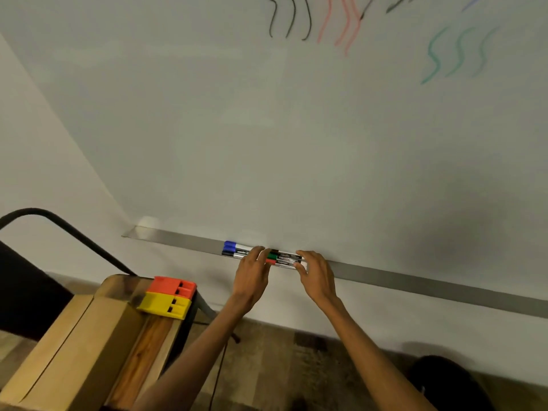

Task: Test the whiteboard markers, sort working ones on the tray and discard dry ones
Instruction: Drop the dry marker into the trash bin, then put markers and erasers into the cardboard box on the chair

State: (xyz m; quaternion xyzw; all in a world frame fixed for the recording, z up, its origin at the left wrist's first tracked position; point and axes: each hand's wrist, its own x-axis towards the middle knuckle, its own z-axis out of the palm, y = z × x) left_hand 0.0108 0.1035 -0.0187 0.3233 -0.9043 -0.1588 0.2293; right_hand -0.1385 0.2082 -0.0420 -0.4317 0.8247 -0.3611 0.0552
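Observation:
Several whiteboard markers lie on the grey metal tray [189,241] under the whiteboard [267,129]. A blue-capped pair [232,249] lies at the left. A black, a green and a red marker [284,258] lie stacked side by side between my hands. My left hand [252,274] touches the left ends of those markers, fingers spread over the caps. My right hand [315,272] touches their right ends. Neither hand clearly grips a marker. Black, red, green and blue test squiggles [341,22] cover the top of the board.
A wooden table [89,336] stands at the lower left with an orange block [172,286] and a yellow block [164,305] at its far corner. A black curved chair frame [74,229] rises at the left. A dark round object [450,378] sits on the floor at the lower right.

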